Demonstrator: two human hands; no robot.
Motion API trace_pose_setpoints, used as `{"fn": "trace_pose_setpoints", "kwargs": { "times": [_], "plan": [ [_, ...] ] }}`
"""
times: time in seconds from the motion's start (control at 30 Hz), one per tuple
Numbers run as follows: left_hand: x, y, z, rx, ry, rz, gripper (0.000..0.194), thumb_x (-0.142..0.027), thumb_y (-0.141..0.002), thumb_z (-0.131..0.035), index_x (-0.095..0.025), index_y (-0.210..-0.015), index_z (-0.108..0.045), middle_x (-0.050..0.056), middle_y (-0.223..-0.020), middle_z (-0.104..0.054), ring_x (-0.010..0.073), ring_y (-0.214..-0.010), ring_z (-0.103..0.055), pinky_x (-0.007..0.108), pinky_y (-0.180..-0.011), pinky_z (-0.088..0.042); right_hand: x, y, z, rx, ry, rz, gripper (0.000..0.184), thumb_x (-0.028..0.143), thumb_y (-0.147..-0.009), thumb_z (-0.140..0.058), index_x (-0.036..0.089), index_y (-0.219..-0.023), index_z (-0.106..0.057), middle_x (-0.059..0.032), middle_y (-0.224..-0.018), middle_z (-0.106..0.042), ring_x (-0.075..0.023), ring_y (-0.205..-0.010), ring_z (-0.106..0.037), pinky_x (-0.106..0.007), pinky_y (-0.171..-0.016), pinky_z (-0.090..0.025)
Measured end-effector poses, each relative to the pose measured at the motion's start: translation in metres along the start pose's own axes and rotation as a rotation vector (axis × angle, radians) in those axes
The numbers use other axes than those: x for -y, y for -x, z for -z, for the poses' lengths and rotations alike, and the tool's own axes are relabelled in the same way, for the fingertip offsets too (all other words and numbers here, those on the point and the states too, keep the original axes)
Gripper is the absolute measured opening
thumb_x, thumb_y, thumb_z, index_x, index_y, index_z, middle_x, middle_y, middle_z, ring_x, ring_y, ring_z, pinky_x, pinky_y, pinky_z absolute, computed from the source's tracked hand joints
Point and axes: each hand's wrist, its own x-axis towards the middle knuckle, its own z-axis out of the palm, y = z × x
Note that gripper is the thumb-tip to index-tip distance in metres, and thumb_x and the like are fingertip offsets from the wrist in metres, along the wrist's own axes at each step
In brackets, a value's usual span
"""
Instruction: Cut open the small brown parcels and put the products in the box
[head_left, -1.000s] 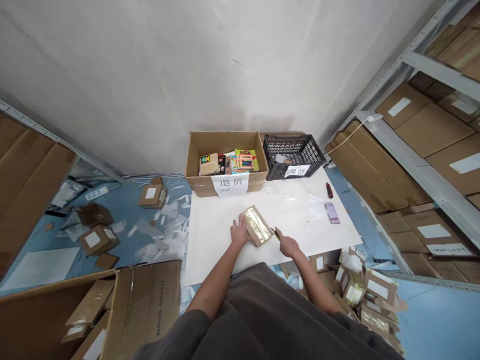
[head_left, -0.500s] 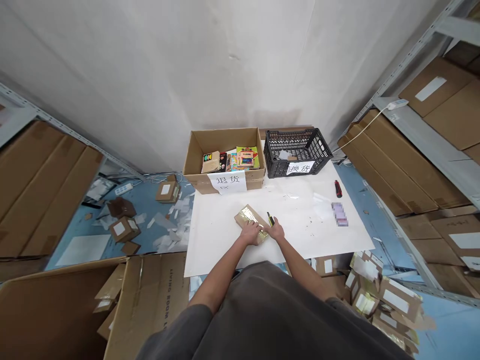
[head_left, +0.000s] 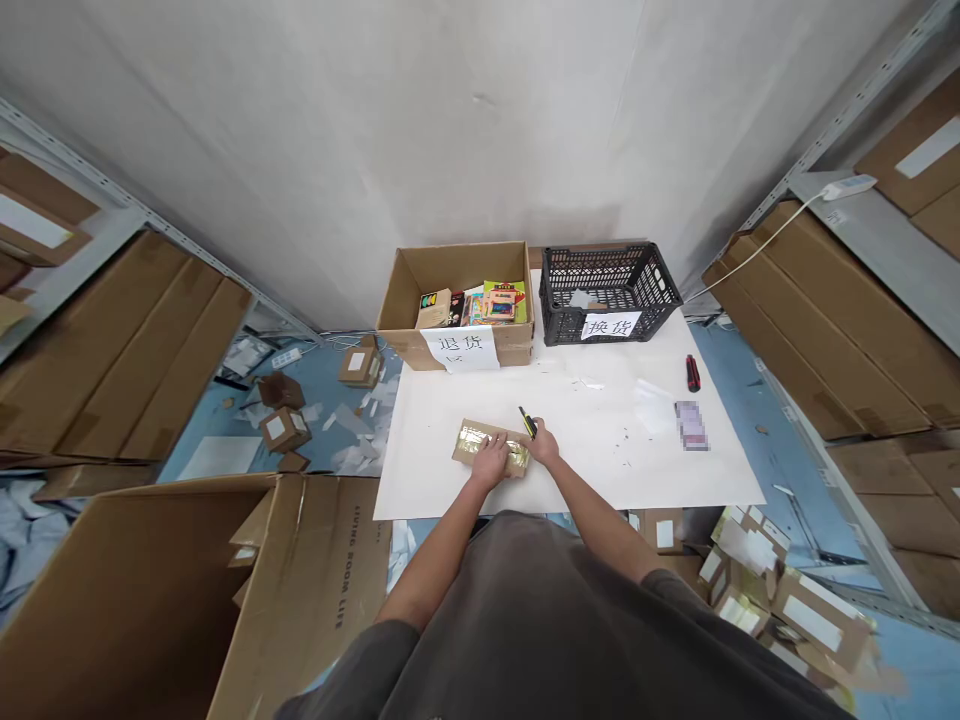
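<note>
Grey wall (head_left: 360,120) at the back, blue floor, and a white-topped table (head_left: 431,440) with a taped cardboard parcel (head_left: 470,443) sitting near its front edge, strips of shiny gold tape across it. Left hand (head_left: 491,462) is on top of the parcel, fingers laid out flat over the tape and not wrapped around anything. Right hand (head_left: 541,445) is just beside the parcel's right end, closed around a yellow-and-black box cutter (head_left: 528,422) that points up and away; can't really tell how far the blade's out. Further back there's an open cardboard box (head_left: 517,350) full of books, next to a black plastic crate (head_left: 556,326) with some scraps in it, both with handwritten paper signs on the front. Over on the right of the table: a red-and-black utility knife (head_left: 693,373) near a pixelated purple thing (head_left: 691,427).
</note>
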Motion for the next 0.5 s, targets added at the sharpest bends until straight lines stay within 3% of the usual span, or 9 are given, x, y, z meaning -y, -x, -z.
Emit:
{"fn": "trace_pose_setpoints", "kwargs": {
  "times": [0.07,0.1,0.2,0.27,0.37,0.5],
  "plan": [
    [-0.003,-0.001,-0.001,0.007,0.053,0.033,0.064,-0.032,-0.069,-0.09,-0.019,-0.125,-0.062,0.018,-0.167,-0.034,0.0364,-0.155,-0.031,0.048,-0.121,-0.031,-0.016,0.012,0.009,0.041,-0.069,0.067,0.042,0.057,-0.104,-0.045,0.025,-0.131,-0.051,-0.0016,-0.088,-0.075,-0.0192,-0.076,-0.073,-0.025,-0.068,-0.049],
    [-0.004,-0.001,0.0,0.008,0.074,0.048,0.062,-0.03,-0.067,-0.09,-0.019,-0.122,-0.063,0.018,-0.167,-0.035,0.0358,-0.154,-0.032,0.046,-0.119,-0.035,-0.025,0.018,0.015,0.095,-0.093,0.104,0.039,0.056,-0.106,-0.037,0.025,-0.124,-0.054,0.0012,-0.08,-0.073,-0.0168,-0.066,-0.071,-0.023,-0.065,-0.048],
    [-0.006,-0.005,0.005,0.018,0.097,0.08,0.055,-0.03,-0.064,-0.092,-0.021,-0.112,-0.066,0.015,-0.167,-0.037,0.0349,-0.153,-0.035,0.043,-0.115,-0.042,-0.048,0.033,0.033,0.313,-0.007,0.213,0.037,0.053,-0.107,-0.037,0.026,-0.111,-0.061,0.0048,-0.068,-0.069,-0.0131,-0.054,-0.065,-0.021,-0.062,-0.045],
    [-0.007,-0.008,0.008,0.028,0.094,0.09,0.055,-0.03,-0.063,-0.093,-0.021,-0.11,-0.066,0.014,-0.166,-0.037,0.0357,-0.152,-0.036,0.043,-0.113,-0.044,-0.051,0.035,0.042,0.363,0.172,0.251,0.034,0.052,-0.106,-0.044,0.026,-0.108,-0.065,0.0017,-0.078,-0.073,-0.0146,-0.065,-0.069,-0.021,-0.065,-0.045],
    [-0.008,-0.011,0.012,0.05,0.078,0.095,0.056,-0.031,-0.062,-0.093,-0.021,-0.11,-0.066,0.015,-0.167,-0.036,0.0367,-0.152,-0.036,0.043,-0.111,-0.046,-0.039,0.026,0.048,0.313,0.45,0.25,0.037,0.056,-0.103,-0.048,0.027,-0.111,-0.071,-0.0067,-0.104,-0.077,-0.0223,-0.093,-0.073,-0.026,-0.073,-0.047],
    [-0.008,-0.015,0.013,0.097,0.04,0.106,0.059,-0.034,-0.063,-0.093,-0.022,-0.113,-0.064,0.014,-0.168,-0.034,0.0362,-0.151,-0.038,0.041,-0.107,-0.048,-0.019,0.011,0.049,0.301,0.577,0.234,0.051,0.067,-0.097,-0.053,0.023,-0.104,-0.077,-0.0152,-0.112,-0.076,-0.0313,-0.109,-0.07,-0.035,-0.085,-0.05]
  ]
}}
